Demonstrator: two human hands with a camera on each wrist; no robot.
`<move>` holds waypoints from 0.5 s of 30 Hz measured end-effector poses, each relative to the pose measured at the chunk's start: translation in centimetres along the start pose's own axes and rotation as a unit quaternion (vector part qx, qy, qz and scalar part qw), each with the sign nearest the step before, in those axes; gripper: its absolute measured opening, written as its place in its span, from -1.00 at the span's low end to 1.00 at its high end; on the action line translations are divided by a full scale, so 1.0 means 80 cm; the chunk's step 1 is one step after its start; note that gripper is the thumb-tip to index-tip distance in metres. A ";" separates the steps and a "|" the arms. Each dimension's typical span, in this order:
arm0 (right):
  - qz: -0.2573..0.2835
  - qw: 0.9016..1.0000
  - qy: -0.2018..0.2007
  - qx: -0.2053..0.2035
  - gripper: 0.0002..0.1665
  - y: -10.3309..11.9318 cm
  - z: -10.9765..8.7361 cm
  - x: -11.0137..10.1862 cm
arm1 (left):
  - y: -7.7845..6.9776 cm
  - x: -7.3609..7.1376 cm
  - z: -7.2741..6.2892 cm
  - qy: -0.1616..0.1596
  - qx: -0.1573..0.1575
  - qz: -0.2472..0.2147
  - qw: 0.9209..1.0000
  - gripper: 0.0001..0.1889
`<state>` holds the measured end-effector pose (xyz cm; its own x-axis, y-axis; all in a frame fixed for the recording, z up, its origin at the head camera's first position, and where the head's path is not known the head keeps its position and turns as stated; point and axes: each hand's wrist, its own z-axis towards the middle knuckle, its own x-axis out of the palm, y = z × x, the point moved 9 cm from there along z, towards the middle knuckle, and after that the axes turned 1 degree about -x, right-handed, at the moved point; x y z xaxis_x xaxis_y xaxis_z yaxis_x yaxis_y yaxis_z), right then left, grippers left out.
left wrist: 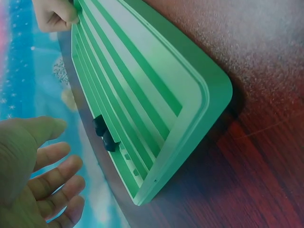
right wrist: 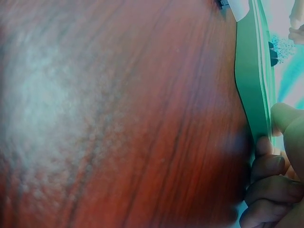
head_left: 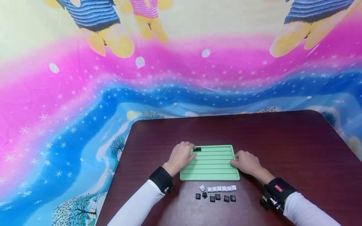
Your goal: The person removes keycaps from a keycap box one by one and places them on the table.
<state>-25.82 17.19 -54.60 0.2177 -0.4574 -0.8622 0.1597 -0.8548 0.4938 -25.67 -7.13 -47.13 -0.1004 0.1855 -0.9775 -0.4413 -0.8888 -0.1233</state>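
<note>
A light green grooved tray [head_left: 212,166] lies on the table, its ridges running left to right. Two black keycaps [head_left: 199,149] sit side by side in its far left corner, seen also as dark blocks [left wrist: 105,134] in the left wrist view. My left hand [head_left: 182,157] hovers at that corner; the left wrist view shows its fingers [left wrist: 62,190] loosely spread with nothing in them. At the tray's right edge, my right hand [head_left: 247,162] pinches the rim, thumb on top and curled fingers [right wrist: 268,166] against the outer side.
In front of the tray lie a row of white keycaps [head_left: 222,189], one tilted white keycap [head_left: 202,188] left of it, and several scattered black keycaps [head_left: 217,196]. The dark red wooden table [head_left: 285,141] backs onto a colourful printed cloth [head_left: 181,69].
</note>
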 end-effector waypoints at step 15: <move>-0.002 1.000 0.001 -0.001 -0.46 -0.001 0.001 0.001 | -0.004 0.020 0.018 0.028 0.001 0.007 1.000 -0.69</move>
<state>-25.90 17.18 -54.72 0.2182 -0.4541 -0.8638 0.1621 -0.8560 0.4909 -27.01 -5.97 -48.37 -0.0574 0.1491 -0.9872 -0.4428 -0.8900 -0.1087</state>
